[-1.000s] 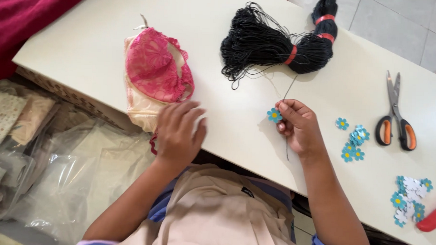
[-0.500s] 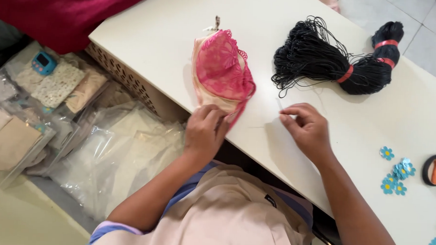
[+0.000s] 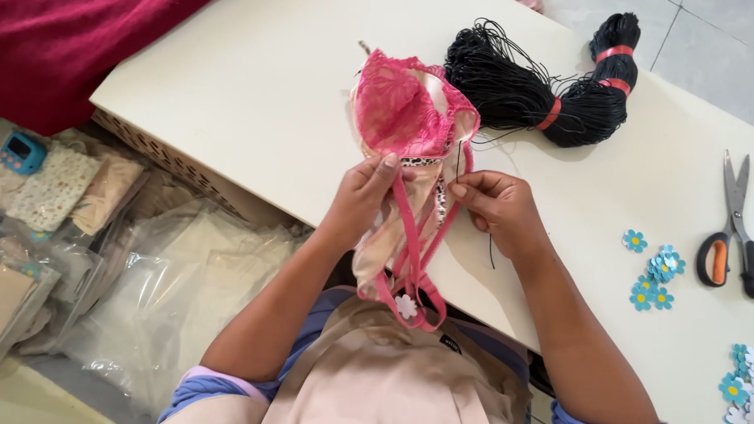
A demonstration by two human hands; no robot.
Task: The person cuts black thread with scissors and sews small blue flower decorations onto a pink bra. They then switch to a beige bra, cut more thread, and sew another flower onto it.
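Observation:
My left hand [image 3: 362, 199] grips a pink lace bra [image 3: 401, 112] at its lower edge and holds it up over the white table [image 3: 231, 90]. Its pink straps [image 3: 410, 255] hang down toward my lap, with a small white flower shape [image 3: 405, 306] at the bottom loop. My right hand [image 3: 498, 209] is just right of the bra, fingers pinched on a thin black cord [image 3: 491, 251] whose end sticks out below the hand. The fingertips touch the bra's strap.
A large bundle of black cord [image 3: 532, 88] with red ties lies behind the bra. Orange-handled scissors [image 3: 737, 237] and small blue paper flowers [image 3: 655, 276] lie at the right, more flowers [image 3: 747, 384] near the corner. Plastic bags [image 3: 139, 312], a blue timer [image 3: 21, 152] and red cloth [image 3: 66, 34] are left.
My left hand went from resting by the bra to lifting it off the table, straps now dangling. My right hand moved left to the bra with the cord.

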